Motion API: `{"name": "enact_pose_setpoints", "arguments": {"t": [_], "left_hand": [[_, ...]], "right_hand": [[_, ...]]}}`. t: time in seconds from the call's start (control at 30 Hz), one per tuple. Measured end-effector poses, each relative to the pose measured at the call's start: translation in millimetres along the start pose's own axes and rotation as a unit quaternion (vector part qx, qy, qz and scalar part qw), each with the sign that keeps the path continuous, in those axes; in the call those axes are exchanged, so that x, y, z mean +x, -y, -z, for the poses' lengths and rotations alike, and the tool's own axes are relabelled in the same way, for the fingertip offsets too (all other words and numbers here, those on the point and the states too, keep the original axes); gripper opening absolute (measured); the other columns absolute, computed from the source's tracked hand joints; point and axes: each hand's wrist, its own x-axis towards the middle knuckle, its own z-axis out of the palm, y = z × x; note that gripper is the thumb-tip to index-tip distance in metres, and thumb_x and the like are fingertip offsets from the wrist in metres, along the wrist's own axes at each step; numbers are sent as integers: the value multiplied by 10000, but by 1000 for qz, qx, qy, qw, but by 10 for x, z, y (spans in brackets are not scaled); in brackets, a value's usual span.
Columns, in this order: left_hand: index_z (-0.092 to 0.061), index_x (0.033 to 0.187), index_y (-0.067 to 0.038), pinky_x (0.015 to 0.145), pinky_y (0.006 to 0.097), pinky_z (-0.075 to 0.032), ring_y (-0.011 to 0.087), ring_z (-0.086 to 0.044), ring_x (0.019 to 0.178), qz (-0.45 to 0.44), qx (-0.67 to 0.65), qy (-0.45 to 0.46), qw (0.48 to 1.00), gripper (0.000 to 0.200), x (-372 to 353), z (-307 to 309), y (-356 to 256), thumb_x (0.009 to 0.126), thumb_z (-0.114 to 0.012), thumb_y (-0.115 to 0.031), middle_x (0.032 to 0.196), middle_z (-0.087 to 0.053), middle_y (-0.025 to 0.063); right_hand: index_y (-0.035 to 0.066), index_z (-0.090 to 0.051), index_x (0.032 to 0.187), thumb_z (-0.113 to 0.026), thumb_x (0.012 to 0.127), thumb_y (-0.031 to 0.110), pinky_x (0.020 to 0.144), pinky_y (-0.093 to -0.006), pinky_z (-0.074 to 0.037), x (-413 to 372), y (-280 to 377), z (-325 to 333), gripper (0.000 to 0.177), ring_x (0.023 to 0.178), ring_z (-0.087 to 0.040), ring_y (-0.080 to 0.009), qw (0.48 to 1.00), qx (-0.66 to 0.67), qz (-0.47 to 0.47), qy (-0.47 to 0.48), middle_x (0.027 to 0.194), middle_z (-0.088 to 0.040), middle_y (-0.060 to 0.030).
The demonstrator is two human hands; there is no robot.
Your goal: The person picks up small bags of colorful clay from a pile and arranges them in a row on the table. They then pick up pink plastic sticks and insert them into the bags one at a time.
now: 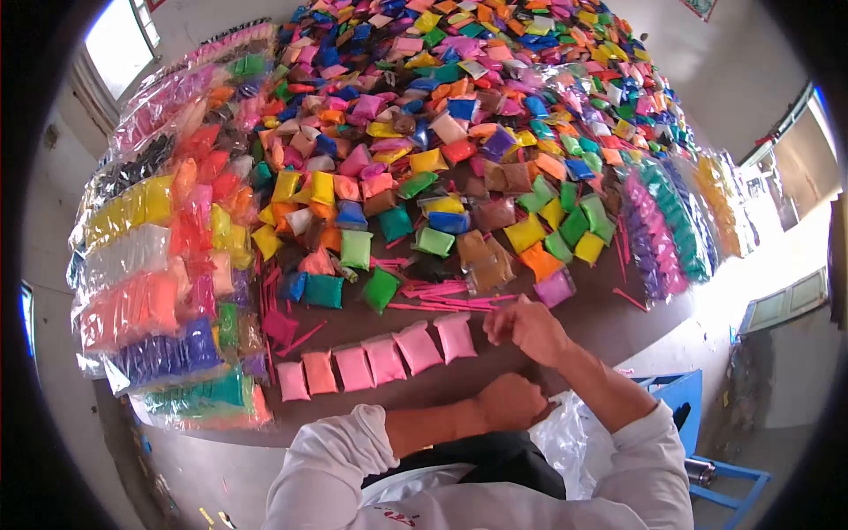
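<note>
My left hand (512, 402) is closed in a fist at the table's near edge. A crumpled clear plastic bag (572, 442) hangs beside it, and its top edge reaches the fist. Just above, my right hand (530, 330) is over the table with bent fingers drawn together; whatever they may hold is hidden. Left of it lies a pink packet (455, 337), the right end of a row of several small filled packets. Most are pink, and one is a more orange packet (320, 373). Past my right hand sits a purple packet (555, 288).
A large heap of many-coloured packets (442, 124) covers the table's far part. Pink sticks (450, 296) lie before it. Clear bags of sorted packets (128, 305) are stacked at left, with more bagged packets (658, 225) at right. A blue frame (685, 406) stands at lower right.
</note>
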Motion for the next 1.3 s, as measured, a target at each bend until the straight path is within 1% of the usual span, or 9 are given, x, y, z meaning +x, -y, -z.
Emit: {"name": "enact_pose_setpoints", "arguments": {"t": [0.33, 0.4, 0.5, 0.53, 0.6, 0.7, 0.97, 1.07, 1.3], "left_hand": [[-619, 727, 15, 591, 462, -532, 346, -635, 600, -69, -96, -88, 989, 334, -97, -47, 141, 891, -557, -269, 681, -621, 172], [-614, 726, 10, 601, 461, -530, 339, -637, 624, -101, -119, -98, 983, 320, -92, -124, 168, 893, -557, -257, 701, -619, 165], [-609, 709, -20, 600, 456, -522, 327, -633, 640, -87, -102, -64, 989, 294, -88, -102, 154, 893, -558, -243, 714, -604, 148], [-612, 713, -26, 596, 456, -519, 325, -634, 639, -87, -117, -64, 987, 288, -92, -64, 154, 894, -557, -243, 722, -607, 147], [-620, 721, -37, 588, 457, -514, 322, -637, 638, -88, -146, -64, 983, 275, -110, 11, 177, 894, -557, -241, 738, -612, 144], [-626, 648, -38, 559, 442, -508, 308, -647, 635, -82, -148, -103, 980, 168, -105, -40, 177, 739, -598, -176, 716, -603, 147], [-621, 633, -42, 532, 458, -493, 330, -629, 578, -120, -185, -131, 967, 176, -119, 136, 232, 735, -590, -182, 678, -606, 164], [-620, 634, -42, 530, 463, -491, 335, -626, 572, -122, -198, -161, 959, 173, -93, 62, 212, 732, -589, -182, 674, -609, 168], [-619, 637, -42, 524, 474, -484, 346, -618, 559, -112, -205, -239, 942, 168, -19, -214, 227, 725, -587, -182, 665, -617, 178]], "right_hand": [[12, -641, 769, -572, 942, 334, 630, -289, -454, 84, 234, -344, 372, 721, -591, -167, 986, -148, 11, -75, 792, -633, -110], [6, -640, 785, -616, 911, 240, 589, -273, -450, 401, 554, -722, 267, 666, -587, -153, 938, -315, 65, -126, 718, -625, -70], [-14, -639, 918, -643, 869, 206, 649, -327, -488, 1224, 1090, -1097, 225, 721, -629, -190, 764, -603, 202, -110, 795, -654, -108], [-2, -639, 970, -657, 854, 251, 700, -350, -505, 1596, 1179, -1102, 279, 794, -659, -234, 783, -560, 260, -78, 860, -667, -147], [29, -619, 1055, -633, 865, 357, 776, -380, -511, 2383, 1399, -1076, 379, 916, -666, -299, 691, -640, 327, -80, 973, -675, -157], [26, -597, 1185, -583, 871, 512, 861, -403, -489, 3612, 1756, -904, 579, 1038, -630, -309, 644, -667, 369, -57, 1109, -640, -204], [20, -570, 1252, -562, 779, 686, 965, -417, -453, 5325, 1526, -1049, 817, 1111, -599, -357, 671, -695, 253, -58, 1227, -598, -229], [143, -560, 1298, -615, 795, 594, 979, -400, -440, 4780, 1217, -1335, 678, 1141, -562, -362, 531, -810, 238, -76, 1247, -596, -154], [119, -662, 1136, -688, 790, 365, 875, -369, -499, 4455, 1420, -1361, 425, 1018, -642, -279, 564, -811, 154, 33, 1091, -670, -141]]}}
